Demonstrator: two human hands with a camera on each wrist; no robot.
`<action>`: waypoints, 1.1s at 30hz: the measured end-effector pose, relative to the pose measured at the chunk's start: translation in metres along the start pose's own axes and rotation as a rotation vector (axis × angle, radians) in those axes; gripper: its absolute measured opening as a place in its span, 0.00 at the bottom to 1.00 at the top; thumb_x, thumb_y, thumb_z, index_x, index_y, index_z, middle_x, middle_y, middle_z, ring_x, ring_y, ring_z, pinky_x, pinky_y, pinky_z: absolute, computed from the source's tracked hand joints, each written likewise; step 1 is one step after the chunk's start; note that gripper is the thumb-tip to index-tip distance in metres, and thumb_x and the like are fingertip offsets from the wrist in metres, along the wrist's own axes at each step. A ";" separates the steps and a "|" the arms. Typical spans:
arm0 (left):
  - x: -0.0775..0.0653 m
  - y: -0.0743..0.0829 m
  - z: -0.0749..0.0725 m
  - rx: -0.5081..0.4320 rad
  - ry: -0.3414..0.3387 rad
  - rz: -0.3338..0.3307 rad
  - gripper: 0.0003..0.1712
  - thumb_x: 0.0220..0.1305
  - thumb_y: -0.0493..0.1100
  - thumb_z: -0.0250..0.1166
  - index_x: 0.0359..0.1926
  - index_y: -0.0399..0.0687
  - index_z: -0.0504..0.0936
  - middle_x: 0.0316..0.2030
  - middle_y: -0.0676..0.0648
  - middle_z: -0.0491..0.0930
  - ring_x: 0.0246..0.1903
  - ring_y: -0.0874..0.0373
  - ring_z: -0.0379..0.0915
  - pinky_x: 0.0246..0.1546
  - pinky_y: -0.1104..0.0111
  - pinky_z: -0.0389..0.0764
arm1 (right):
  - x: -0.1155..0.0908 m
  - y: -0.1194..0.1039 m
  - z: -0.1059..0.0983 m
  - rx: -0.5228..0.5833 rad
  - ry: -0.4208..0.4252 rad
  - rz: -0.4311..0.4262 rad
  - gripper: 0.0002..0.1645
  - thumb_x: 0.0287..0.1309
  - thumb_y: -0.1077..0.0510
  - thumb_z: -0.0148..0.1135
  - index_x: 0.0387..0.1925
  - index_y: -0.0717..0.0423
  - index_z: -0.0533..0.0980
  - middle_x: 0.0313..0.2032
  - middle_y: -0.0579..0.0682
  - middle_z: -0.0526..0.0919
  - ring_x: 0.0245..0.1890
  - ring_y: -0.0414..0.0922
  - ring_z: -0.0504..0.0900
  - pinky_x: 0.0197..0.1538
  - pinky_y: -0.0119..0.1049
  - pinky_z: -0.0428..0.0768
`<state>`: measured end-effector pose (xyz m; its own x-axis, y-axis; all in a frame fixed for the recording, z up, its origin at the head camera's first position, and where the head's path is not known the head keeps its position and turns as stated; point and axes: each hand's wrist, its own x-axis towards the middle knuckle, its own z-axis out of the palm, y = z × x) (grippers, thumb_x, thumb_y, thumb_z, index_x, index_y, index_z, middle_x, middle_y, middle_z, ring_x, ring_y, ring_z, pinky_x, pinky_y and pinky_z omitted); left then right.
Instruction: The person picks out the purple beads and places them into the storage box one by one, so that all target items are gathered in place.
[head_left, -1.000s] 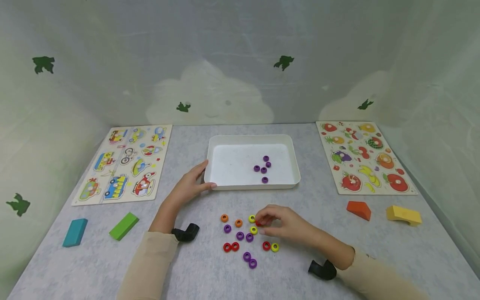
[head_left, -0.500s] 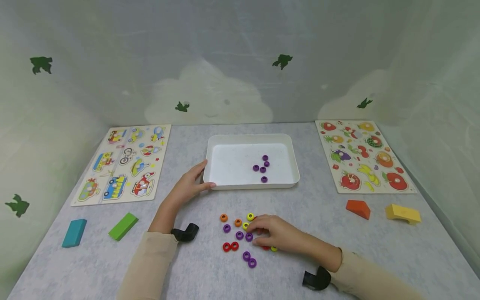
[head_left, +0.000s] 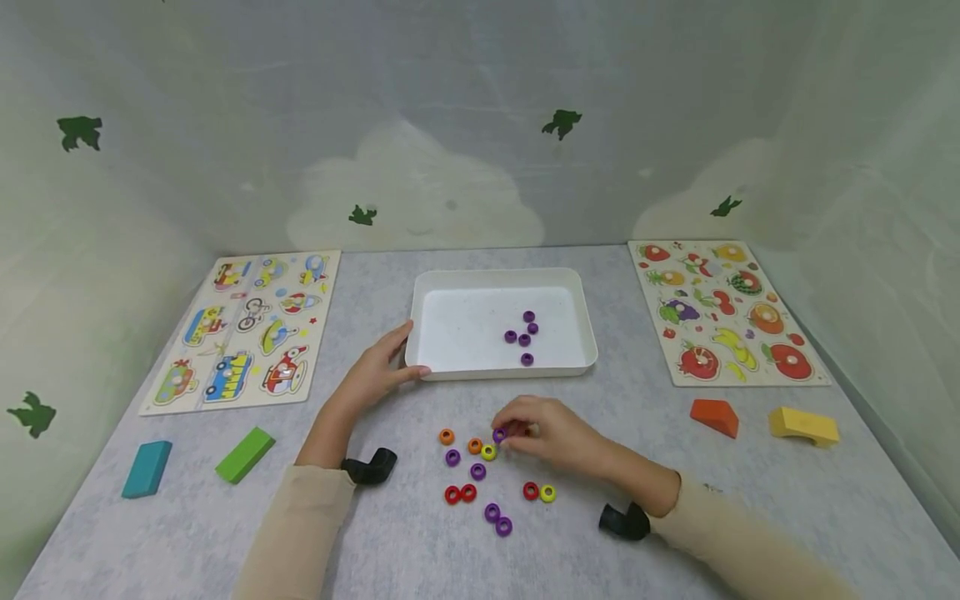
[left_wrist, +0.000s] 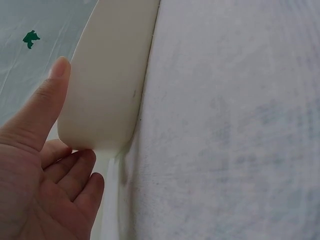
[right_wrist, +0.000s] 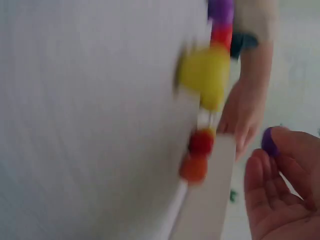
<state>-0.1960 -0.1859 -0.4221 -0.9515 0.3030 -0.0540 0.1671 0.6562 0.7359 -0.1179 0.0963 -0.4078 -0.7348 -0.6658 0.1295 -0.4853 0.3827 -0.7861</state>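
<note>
In the head view my right hand (head_left: 555, 435) pinches a purple bead (head_left: 499, 435) between thumb and fingertips, just above the table. The right wrist view also shows the purple bead (right_wrist: 270, 141) in that pinch. Around it lie loose beads: a yellow bead (head_left: 488, 452), an orange bead (head_left: 475, 446), a red bead (head_left: 531, 491) and several other purple, red, orange and yellow ones. My left hand (head_left: 378, 371) holds the near-left corner of a white tray (head_left: 495, 375), its thumb at the near rim. Several purple beads (head_left: 524, 340) sit inside the tray, right of its middle.
A vehicle puzzle board (head_left: 243, 329) lies at the back left, a fruit puzzle board (head_left: 723, 317) at the back right. Teal (head_left: 147, 469) and green (head_left: 245, 455) blocks lie left; orange (head_left: 715, 417) and yellow (head_left: 805, 427) blocks lie right.
My right hand moved down over the beads, then rose slightly with a purple bead pinched. The red bead that it touched at first is now hidden. The left hand and tray stay put.
</note>
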 end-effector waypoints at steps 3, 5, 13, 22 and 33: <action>0.000 0.000 0.000 -0.005 -0.001 -0.002 0.52 0.38 0.64 0.60 0.62 0.53 0.46 0.61 0.48 0.46 0.58 0.53 0.42 0.56 0.61 0.50 | 0.018 0.008 -0.020 0.013 0.132 -0.011 0.12 0.46 0.61 0.58 0.37 0.57 0.75 0.31 0.41 0.75 0.30 0.35 0.72 0.34 0.27 0.73; 0.001 -0.001 0.001 -0.010 0.000 0.000 0.52 0.38 0.63 0.60 0.62 0.53 0.46 0.61 0.48 0.46 0.58 0.53 0.42 0.56 0.61 0.50 | 0.032 0.019 -0.032 0.003 0.214 0.009 0.13 0.46 0.60 0.58 0.37 0.57 0.75 0.32 0.42 0.75 0.30 0.35 0.72 0.35 0.27 0.74; 0.000 0.000 0.000 -0.011 0.001 0.002 0.51 0.38 0.63 0.60 0.62 0.54 0.46 0.61 0.48 0.46 0.58 0.53 0.43 0.55 0.60 0.50 | 0.078 0.065 -0.062 -0.045 0.318 0.250 0.14 0.47 0.62 0.57 0.39 0.57 0.74 0.37 0.46 0.75 0.36 0.40 0.73 0.40 0.31 0.72; 0.000 0.001 -0.001 -0.004 0.000 -0.009 0.52 0.38 0.64 0.60 0.62 0.55 0.46 0.61 0.48 0.46 0.58 0.53 0.42 0.56 0.59 0.49 | 0.087 0.088 -0.064 -0.144 0.220 0.327 0.11 0.46 0.61 0.58 0.36 0.55 0.75 0.33 0.47 0.76 0.36 0.41 0.72 0.42 0.33 0.69; 0.001 -0.002 0.001 -0.009 -0.004 -0.003 0.52 0.38 0.64 0.60 0.62 0.55 0.46 0.61 0.49 0.46 0.58 0.53 0.42 0.56 0.60 0.49 | 0.073 0.049 -0.059 -0.096 0.261 0.217 0.24 0.46 0.52 0.58 0.45 0.58 0.68 0.41 0.53 0.72 0.41 0.46 0.70 0.43 0.37 0.70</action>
<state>-0.1976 -0.1866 -0.4243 -0.9509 0.3037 -0.0589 0.1619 0.6508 0.7418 -0.2230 0.1043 -0.4013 -0.9161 -0.3808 0.1254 -0.3377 0.5642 -0.7534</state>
